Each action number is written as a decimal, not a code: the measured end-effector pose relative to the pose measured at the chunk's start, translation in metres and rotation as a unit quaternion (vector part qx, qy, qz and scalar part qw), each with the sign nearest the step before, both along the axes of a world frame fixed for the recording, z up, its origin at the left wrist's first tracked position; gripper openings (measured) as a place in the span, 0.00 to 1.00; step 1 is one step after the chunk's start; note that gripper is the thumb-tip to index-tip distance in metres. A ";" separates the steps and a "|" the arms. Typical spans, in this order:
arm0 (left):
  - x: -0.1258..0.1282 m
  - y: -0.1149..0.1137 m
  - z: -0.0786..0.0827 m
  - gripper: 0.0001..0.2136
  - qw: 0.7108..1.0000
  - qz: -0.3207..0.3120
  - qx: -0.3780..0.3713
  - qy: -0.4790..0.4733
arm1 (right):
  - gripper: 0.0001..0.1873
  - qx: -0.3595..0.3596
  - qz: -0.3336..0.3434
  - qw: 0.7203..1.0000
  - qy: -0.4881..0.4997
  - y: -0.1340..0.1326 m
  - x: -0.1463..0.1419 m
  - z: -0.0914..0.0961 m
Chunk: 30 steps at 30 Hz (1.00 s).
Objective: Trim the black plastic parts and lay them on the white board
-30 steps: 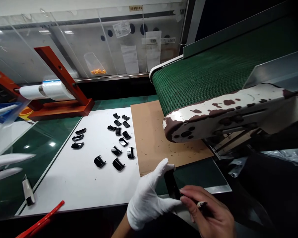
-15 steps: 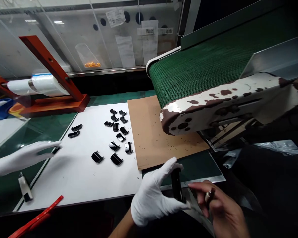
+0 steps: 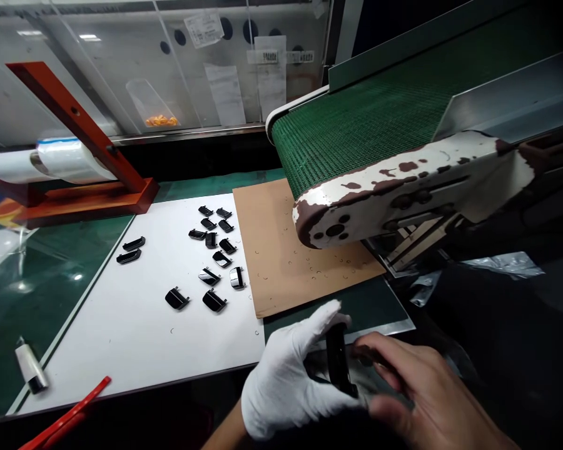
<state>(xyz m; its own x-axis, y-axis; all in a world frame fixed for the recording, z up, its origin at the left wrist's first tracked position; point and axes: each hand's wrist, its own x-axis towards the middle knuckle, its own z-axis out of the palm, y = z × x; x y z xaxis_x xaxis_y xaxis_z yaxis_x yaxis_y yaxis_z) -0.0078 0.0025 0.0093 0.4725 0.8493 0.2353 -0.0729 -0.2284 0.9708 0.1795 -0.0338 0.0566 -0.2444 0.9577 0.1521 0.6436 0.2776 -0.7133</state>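
Observation:
My left hand (image 3: 286, 375), in a white glove, grips a glossy black plastic part (image 3: 338, 359) between thumb and fingers, holding it upright in front of the table edge. Bare and slightly blurred, my right hand (image 3: 417, 381) is curled close to the part's right side. What its fingers hold is hidden. On the white sheet (image 3: 136, 325) lie several similar black parts (image 3: 214, 300) with small prongs, most grouped towards its right side and two (image 3: 131, 250) apart at the left.
A brown cardboard sheet (image 3: 281, 281) dotted with small curled bits lies under the end of a green conveyor belt (image 3: 356, 137). An orange stand (image 3: 79, 125) holds a film roll (image 3: 70, 159). A white-handled tool (image 3: 30, 365) and a red strip (image 3: 70, 412) are at the lower left.
My right hand has moved in towards the black part and turned; the small brown stick in its fingers no longer shows. Another person's gloved hand has left the left side. The view has shifted slightly.

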 end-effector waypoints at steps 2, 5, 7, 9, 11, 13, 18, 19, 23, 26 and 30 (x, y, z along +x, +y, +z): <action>0.001 -0.001 0.004 0.44 1.000 -0.008 0.004 0.007 | 0.34 0.027 0.009 0.998 -0.063 0.001 -0.002 0.004; 0.002 -0.001 0.008 0.43 0.999 -0.031 -0.011 0.001 | 0.33 0.014 0.011 0.992 -0.123 0.001 -0.002 0.002; 0.003 -0.001 0.011 0.43 0.999 -0.048 -0.023 -0.003 | 0.34 -0.016 0.014 0.991 -0.133 0.000 0.000 -0.002; 0.002 -0.001 0.014 0.44 0.998 -0.057 -0.023 0.001 | 0.36 -0.048 0.011 0.990 -0.136 -0.001 0.002 -0.004; 0.002 0.000 0.016 0.44 0.998 -0.064 -0.016 0.008 | 0.39 -0.077 0.007 0.988 -0.137 -0.002 0.003 -0.005; 0.002 0.001 0.017 0.44 0.997 -0.070 -0.008 0.013 | 0.42 -0.098 0.006 0.986 -0.135 -0.002 0.003 -0.005; 0.001 0.002 0.018 0.41 0.996 -0.086 -0.023 0.018 | 0.45 -0.046 0.011 0.988 -0.146 -0.003 0.001 -0.008; 0.001 0.002 0.018 0.41 0.995 -0.089 -0.029 0.019 | 0.45 -0.018 0.008 0.989 -0.150 -0.003 0.000 -0.009; 0.000 0.000 0.016 0.40 0.995 -0.084 -0.037 0.026 | 0.43 0.088 0.004 0.984 -0.155 -0.002 -0.005 -0.013; 0.000 -0.002 0.015 0.38 0.996 -0.066 -0.034 0.040 | 0.44 0.137 -0.014 0.976 -0.167 -0.002 -0.008 -0.018; 0.001 -0.004 0.013 0.37 0.996 -0.041 -0.037 0.066 | 0.45 0.152 -0.023 0.972 -0.180 -0.004 -0.008 -0.023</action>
<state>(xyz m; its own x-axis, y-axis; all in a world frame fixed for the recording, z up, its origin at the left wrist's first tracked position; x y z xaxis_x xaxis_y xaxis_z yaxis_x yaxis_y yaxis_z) -0.0071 -0.0019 0.0221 0.5639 0.8192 0.1047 0.0416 -0.1548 0.9871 0.1714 -0.0374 0.0332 -0.2919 0.8931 0.3424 0.8527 0.4051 -0.3298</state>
